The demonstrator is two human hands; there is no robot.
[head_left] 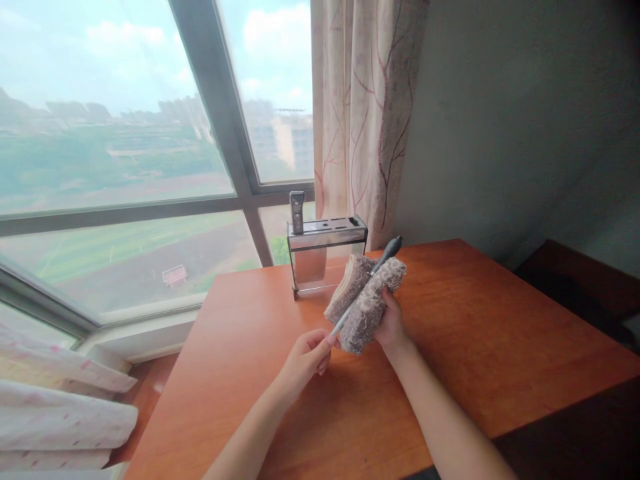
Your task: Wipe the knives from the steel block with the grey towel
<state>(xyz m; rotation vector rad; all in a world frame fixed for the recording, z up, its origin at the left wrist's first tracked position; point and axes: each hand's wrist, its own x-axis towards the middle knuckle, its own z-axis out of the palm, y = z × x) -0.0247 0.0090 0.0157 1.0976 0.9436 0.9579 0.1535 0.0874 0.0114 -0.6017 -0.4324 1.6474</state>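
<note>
A folded grey-brown plush towel (367,313) is wrapped part way around what looks like a sharpening steel (342,323), with a slim pale metal shaft. Its dark handle (392,248) sticks out of the cloth at the upper right. My right hand (391,320) grips the towel from the right side, fingers partly hidden behind it. At the lower left end, my left hand (314,351) pinches the shaft near its tip. Both hands are above the table. Behind the towel stands a knife block (327,233) with a metal top and see-through sides.
One dark-handled utensil (297,212) stands in the block's left slot. The reddish-brown wooden table (240,400) reaches to the window (125,147). A patterned curtain (365,120) hangs behind the block, and another curtain (60,413) is at lower left. A grey wall (515,120) rises at right.
</note>
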